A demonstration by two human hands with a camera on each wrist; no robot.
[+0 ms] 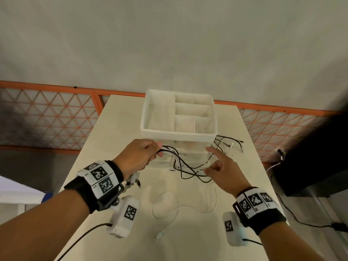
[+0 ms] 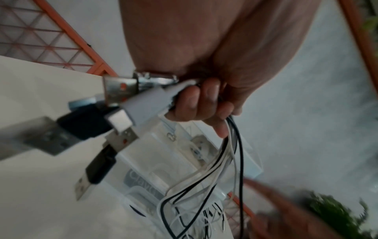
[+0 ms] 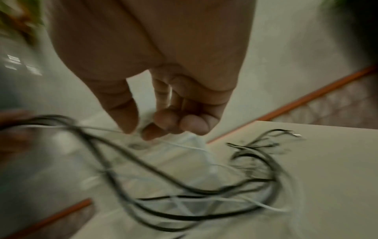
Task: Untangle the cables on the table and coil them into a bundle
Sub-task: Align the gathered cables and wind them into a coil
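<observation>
Left hand (image 1: pixel 138 157) grips gathered black and white thin cables (image 1: pixel 190 166) by USB plug ends (image 2: pixel 114 116). Strands trail rightward across pale table (image 1: pixel 188 232), past clear plastic organiser box (image 1: pixel 178 117). Right hand (image 1: pixel 224 171) nearer slack, fingers loosely curled, holding nothing evident.

The right wrist view smears the cables (image 3: pixel 184 194) (motion blur), so whether the right hand (image 3: pixel 163 97) pinches one is unclear.

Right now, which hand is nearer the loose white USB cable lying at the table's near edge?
Right. The right hand hovers just beyond the white USB cable's loop; the left hand is farther off, gripping the cable bundle.
</observation>
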